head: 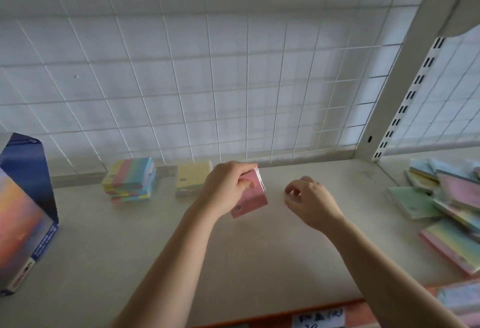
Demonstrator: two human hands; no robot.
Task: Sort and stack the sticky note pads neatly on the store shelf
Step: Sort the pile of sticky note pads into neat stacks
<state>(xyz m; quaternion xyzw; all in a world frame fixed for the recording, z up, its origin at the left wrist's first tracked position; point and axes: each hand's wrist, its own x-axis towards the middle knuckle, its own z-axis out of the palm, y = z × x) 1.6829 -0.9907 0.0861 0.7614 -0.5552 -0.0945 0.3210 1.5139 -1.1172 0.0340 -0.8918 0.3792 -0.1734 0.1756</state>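
Your left hand [228, 187] grips a pink sticky note pad [250, 196] above the shelf [181, 249]. Your right hand [310, 199] hovers beside it, fingers loosely curled, holding nothing.

shelf tag [318, 318] handwriting unreadable, box [26, 211] txt too blurry

Tilted pink pad [251, 199] near yellow stack [193, 181]

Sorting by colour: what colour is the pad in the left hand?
The square paper pad is plain pink; head view.
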